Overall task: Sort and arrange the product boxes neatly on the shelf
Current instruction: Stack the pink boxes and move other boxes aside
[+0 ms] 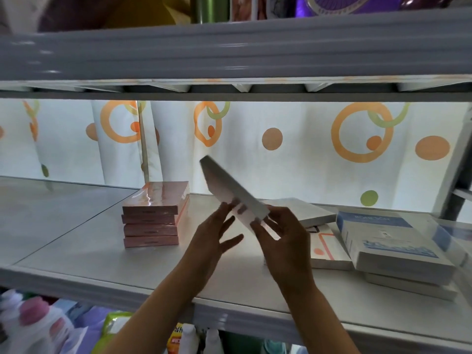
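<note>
Midway, you grip a white box [233,194] in your right hand [283,237], left hand [213,241] fingers spread wide, beside four pink boxes [154,217] stacked; blue-and-white boxes [390,241] lie unsorted on the shelf [76,238].

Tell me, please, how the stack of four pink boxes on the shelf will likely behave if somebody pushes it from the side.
The stack of pink boxes would probably slide or shear rather than tip, since the boxes are flat and wide. Their glossy wrapping suggests that the upper ones may slip off the lower ones. The smooth shelf likely gives little grip.
</note>
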A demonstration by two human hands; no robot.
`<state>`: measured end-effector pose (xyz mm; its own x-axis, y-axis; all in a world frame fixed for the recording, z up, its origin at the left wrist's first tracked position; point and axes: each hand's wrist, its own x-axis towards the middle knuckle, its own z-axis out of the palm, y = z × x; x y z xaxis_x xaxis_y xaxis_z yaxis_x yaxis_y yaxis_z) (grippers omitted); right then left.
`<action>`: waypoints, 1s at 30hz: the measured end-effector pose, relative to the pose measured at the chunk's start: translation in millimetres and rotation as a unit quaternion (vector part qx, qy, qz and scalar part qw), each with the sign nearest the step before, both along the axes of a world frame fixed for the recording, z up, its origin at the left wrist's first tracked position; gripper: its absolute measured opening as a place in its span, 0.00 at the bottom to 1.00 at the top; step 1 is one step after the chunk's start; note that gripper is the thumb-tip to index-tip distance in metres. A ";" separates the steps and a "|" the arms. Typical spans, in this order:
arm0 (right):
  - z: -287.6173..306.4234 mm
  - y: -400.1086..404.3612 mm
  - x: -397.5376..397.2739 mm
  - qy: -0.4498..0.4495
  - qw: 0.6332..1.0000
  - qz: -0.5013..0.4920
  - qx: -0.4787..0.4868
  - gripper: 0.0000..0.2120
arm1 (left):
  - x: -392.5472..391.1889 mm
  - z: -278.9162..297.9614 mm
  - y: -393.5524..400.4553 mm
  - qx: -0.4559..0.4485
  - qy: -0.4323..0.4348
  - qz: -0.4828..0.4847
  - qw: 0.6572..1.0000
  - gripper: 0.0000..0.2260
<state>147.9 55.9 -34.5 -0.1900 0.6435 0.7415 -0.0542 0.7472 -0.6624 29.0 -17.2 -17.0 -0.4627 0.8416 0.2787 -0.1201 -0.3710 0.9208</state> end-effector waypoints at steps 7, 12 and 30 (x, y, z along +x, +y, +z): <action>-10.9 -14.8 -11.3 -0.144 0.980 -0.008 0.140 0.22 | -3.7 10.1 -16.3 -0.021 -0.042 0.017 0.999 0.16; -12.8 -10.5 -11.2 -0.154 0.978 -0.080 0.116 0.23 | -11.8 11.6 -17.7 -0.039 -0.035 0.028 0.998 0.19; -6.2 -12.5 -5.8 -0.329 0.940 -0.072 0.054 0.12 | -63.7 -20.2 3.0 -0.222 0.356 0.233 0.877 0.13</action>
<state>142.1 43.4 -40.8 -0.5473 0.6257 0.5558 0.4477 0.7800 -0.4373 -34.8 -14.2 -37.2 -0.6266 0.7062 0.3295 0.6143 0.1874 0.7665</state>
